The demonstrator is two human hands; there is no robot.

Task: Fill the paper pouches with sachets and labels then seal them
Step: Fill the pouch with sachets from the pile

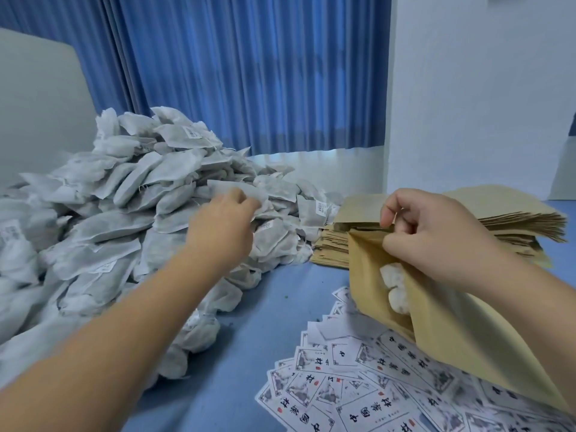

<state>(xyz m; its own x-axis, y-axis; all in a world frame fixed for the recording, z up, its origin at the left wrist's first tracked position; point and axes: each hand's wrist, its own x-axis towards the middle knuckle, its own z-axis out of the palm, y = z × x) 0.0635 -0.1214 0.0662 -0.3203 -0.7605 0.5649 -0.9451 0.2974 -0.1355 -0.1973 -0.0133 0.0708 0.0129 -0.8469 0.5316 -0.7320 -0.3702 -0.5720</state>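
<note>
Head view: the paper pouch, brown kraft, is held tilted above the blue table, mouth uppermost. Its front face has a cut-out window, through which white sachets inside are visible. The right hand grips the pouch at its mouth: thumb and forefinger pinch the top edge, and the remaining fingers are curled against the paper. The grip is closed on the pouch.

Left of the pouch, the left hand is extended over the sachet pile, a large heap of white mesh bags. Its fingers are curled around one sachet at the top of the heap. The hand is blurred, so the exact finger placement cannot be confirmed.

Directly behind the pouch lies a stack of flat pouches of the same brown paper. Below and in front of the pouch, printed labels are scattered loose and overlapping on the table, with the pouch's lower end over some of them.

Beyond the pouch and the stack, a pleated blue curtain hangs beside a white wall.
</note>
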